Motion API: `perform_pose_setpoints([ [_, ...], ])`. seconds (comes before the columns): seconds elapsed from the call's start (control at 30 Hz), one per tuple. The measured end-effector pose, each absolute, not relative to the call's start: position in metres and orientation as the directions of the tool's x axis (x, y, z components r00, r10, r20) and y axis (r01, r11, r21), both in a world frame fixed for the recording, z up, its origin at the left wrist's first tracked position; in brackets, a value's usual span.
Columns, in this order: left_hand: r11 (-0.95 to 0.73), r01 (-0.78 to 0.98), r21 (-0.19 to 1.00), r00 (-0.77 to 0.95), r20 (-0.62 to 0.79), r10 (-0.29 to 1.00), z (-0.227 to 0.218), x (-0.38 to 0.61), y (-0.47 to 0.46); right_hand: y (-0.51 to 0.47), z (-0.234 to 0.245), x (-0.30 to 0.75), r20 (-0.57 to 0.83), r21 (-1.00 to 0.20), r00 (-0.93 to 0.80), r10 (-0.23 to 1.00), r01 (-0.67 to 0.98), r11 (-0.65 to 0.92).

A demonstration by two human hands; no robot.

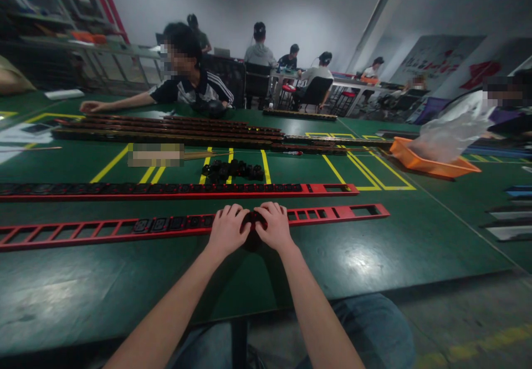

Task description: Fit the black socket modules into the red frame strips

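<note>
A long red slotted rail (pixel 103 229) lies across the table in front of me. Several black socket modules (pixel 177 223) sit in its middle slots, while slots toward both ends are bare. My left hand (pixel 228 227) is closed over the rail, fingers curled across the far edge. Close beside it my right hand (pixel 272 225) grips in the same way. Between the two thumbs is a dark piece that looks like another black socket module, largely covered by the fingers. Behind lies a second red rail (pixel 332 189), lined with black modules along most of its length.
Loose black modules (pixel 235 170) lie in a heap beyond the rails. Farther back are stacked dark rails (pixel 174 131) and, at right, an orange bin (pixel 436 161) with a plastic bag. A co-worker (pixel 191 75) sits across the green table (pixel 341 264), one arm stretched over it.
</note>
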State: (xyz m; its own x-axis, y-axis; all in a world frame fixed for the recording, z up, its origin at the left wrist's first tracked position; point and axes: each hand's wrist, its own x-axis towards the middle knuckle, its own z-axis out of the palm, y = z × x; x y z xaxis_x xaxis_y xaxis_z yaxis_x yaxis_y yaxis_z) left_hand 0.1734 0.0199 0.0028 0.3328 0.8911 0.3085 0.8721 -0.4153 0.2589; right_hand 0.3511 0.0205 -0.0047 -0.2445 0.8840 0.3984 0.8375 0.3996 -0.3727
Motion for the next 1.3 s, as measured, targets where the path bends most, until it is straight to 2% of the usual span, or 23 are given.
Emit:
perform_pose_setpoints([
  [1.3,-0.409,0.880,0.241,0.329,0.314,0.891,0.0028,0.1740,0.0191,0.0213,0.0008,0.3523,0.329,-0.375,-0.289,0.899,0.833,0.405],
])
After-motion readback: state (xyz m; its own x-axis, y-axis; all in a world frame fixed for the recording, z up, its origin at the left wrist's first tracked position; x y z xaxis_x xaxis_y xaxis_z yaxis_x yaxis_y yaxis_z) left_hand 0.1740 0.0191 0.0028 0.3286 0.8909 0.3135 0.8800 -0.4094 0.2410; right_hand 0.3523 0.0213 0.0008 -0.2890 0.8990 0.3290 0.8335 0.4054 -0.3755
